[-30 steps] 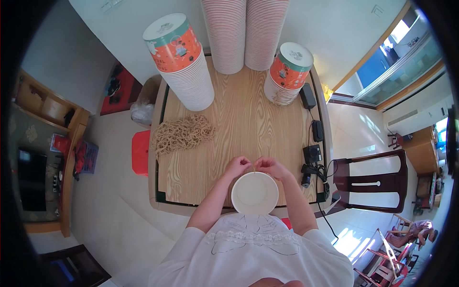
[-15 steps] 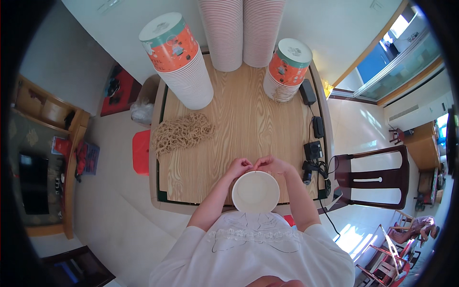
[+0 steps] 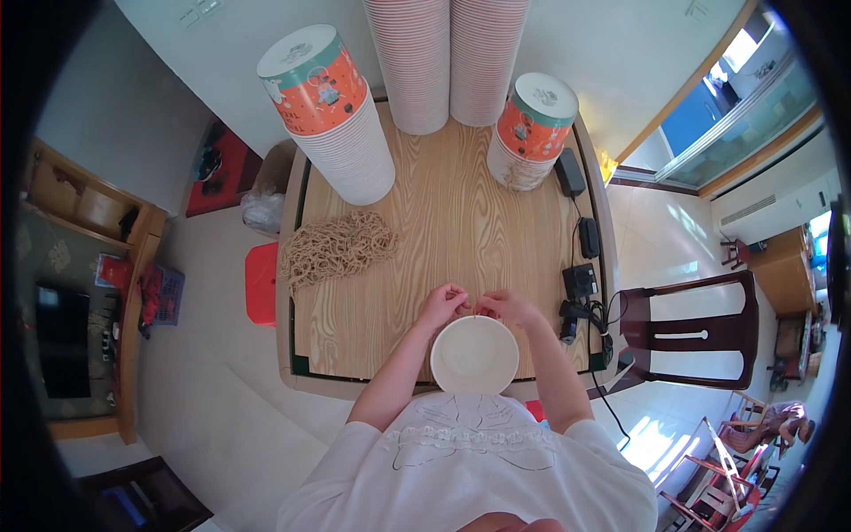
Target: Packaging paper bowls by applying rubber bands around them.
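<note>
A white paper tub [image 3: 474, 353] sits at the table's near edge against my shirt, its open mouth facing up toward me. My left hand [image 3: 445, 306] is closed in a pinch just beyond the tub's far rim. Beside it, my right hand [image 3: 510, 308] is also pinched, with its fingers at the same rim. A thin brownish bit shows between the fingertips, too small to make out. Left of my hands, a tangled pile of tan cords [image 3: 341, 248] lies on the wooden table [image 3: 434, 222].
Stacks of upside-down tubs stand farther back: an orange-and-green one on the left [image 3: 332, 111], a shorter one on the right [image 3: 534, 129], and two tall white stacks [image 3: 409, 66] between. Black adapters and cables [image 3: 581, 279] line the right edge. A dark chair [image 3: 691, 330] and red stool [image 3: 261, 284] flank the table.
My hands have drawn slightly apart at the rim. My left fingers have lifted a little and turned; the right fingers have curled in. The tub has barely moved.
</note>
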The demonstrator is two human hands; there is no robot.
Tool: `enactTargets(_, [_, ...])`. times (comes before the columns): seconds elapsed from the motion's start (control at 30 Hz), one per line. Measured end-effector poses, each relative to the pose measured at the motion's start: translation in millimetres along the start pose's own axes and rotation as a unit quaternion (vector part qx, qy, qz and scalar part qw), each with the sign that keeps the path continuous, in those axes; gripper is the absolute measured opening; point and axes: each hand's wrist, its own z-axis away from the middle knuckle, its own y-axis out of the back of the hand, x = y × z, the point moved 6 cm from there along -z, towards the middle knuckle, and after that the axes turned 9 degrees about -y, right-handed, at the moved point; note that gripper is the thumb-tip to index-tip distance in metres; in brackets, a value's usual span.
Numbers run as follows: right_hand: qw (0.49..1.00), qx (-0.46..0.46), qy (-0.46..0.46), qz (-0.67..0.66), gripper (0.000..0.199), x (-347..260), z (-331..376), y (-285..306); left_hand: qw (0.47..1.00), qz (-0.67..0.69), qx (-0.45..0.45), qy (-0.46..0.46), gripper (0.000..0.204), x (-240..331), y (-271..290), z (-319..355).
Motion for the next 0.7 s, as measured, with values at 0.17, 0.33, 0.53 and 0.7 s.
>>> enactTargets(0.17, [0.999, 0.005, -0.018, 0.047, 0.026, -7, 2, -7, 1.000, -0.005, 0.026, 0.009, 0.006, 6, 1, -1])
enactTargets(0.33, [0.997, -0.003, 0.016, 0.076, 0.019, -1, -4, -8, 0.998, 0.032, 0.048, 0.029, 0.007, 8, 3, 1])
enactTargets(0.53, [0.996, -0.028, 0.057, -0.060, 0.016, -1, -7, -6, 0.998, 0.000, -0.031, 0.051, 0.009, 13, 5, 13])
enactTargets(0.7, [0.999, -0.031, 0.017, -0.005, 0.021, 5, -2, -5, 0.993, -0.052, -0.077, 0.072, 0.010, 19, 3, 21])
